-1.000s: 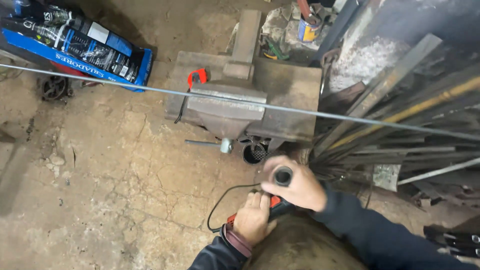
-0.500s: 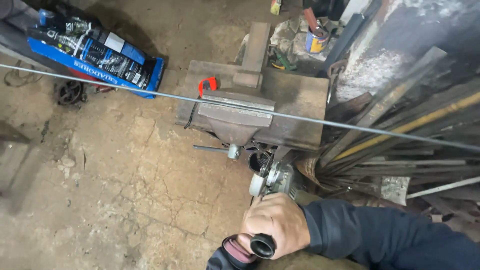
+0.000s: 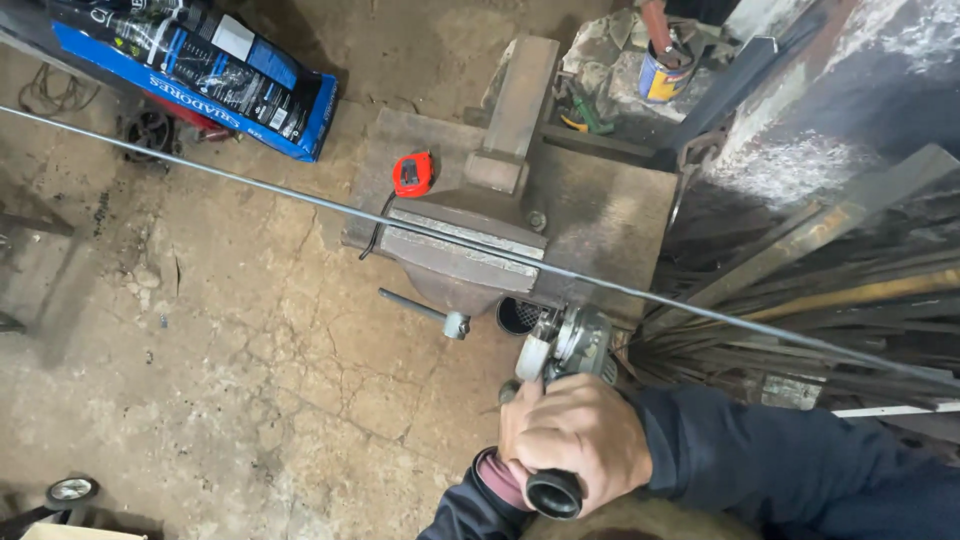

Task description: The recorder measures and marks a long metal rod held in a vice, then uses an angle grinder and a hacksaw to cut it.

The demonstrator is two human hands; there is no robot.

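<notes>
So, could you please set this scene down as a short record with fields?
setting: workshop with cracked concrete floor
right hand: right hand wrapped over the grinder, by its black handle
left hand: hidden under the right; only its sleeve shows
rod: thin rod clamped across the vise
grinder head: just below the rod, right of the vise
on bench: red tape measure
right side: stacked metal bars

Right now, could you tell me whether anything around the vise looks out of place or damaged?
Nothing is plainly damaged. The long steel rod lies clamped across the vise, sticking far out both sides. A red tape measure sits loose on the bench just behind it. The right hand holds the grinder below the rod.
</notes>
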